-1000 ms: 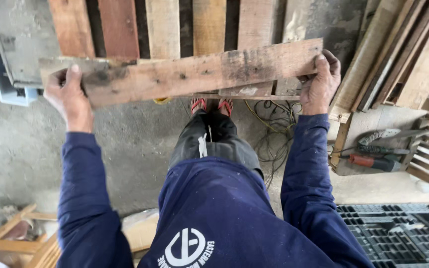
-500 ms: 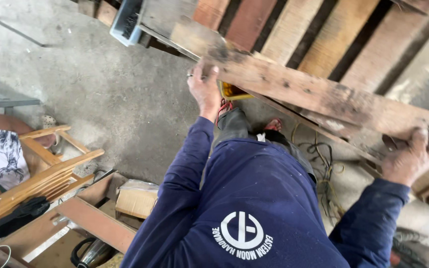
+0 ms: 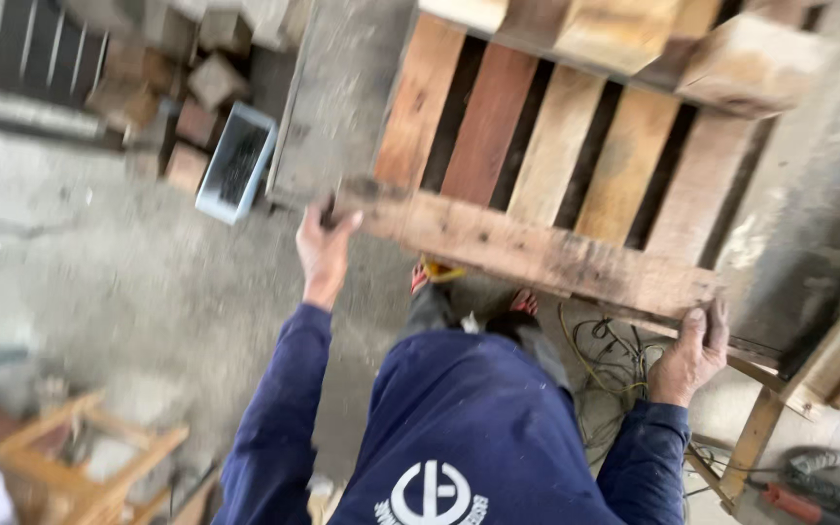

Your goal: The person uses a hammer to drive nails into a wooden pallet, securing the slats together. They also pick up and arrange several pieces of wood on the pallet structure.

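plank [image 3: 537, 255]: long weathered board, stained dark in patches, looks like old pallet stock. judging by the grain and thickness it's stiff, won't sag across its span, moderate weight, fine for two hands. surface is rough and dry, so not slippery, but splinters are likely and there may be old nail holes or nails along the face; can't confirm at this blur. not fragile, though the dark left end looks worn and could chip.

best hold is what's shown: one hand at each end, so the load splits evenly and the board can't swing.

left hand [image 3: 326, 245]: closed around the plank's left end, fingers curled over the top edge, thumb side underneath as far as i can tell. right hand [image 3: 689, 352]: wrapped on the right end from below, fingers up over the lower edge, knuckles toward the camera. both hands are gripping, not spread.

position: plank is held out in front of the body, tilted, left end higher and farther away, right end lower and nearer. it sits in the air over the wooden pallet [image 3: 576, 146] lying on the concrete floor [image 3: 99, 272]; can't tell whether it touches the slats. person's feet are just below its middle.

nearby: tangle of cables [image 3: 614, 360] on the floor under the right end, a grey tray [image 3: 235, 163] left of the pallet, well apart from the left hand.
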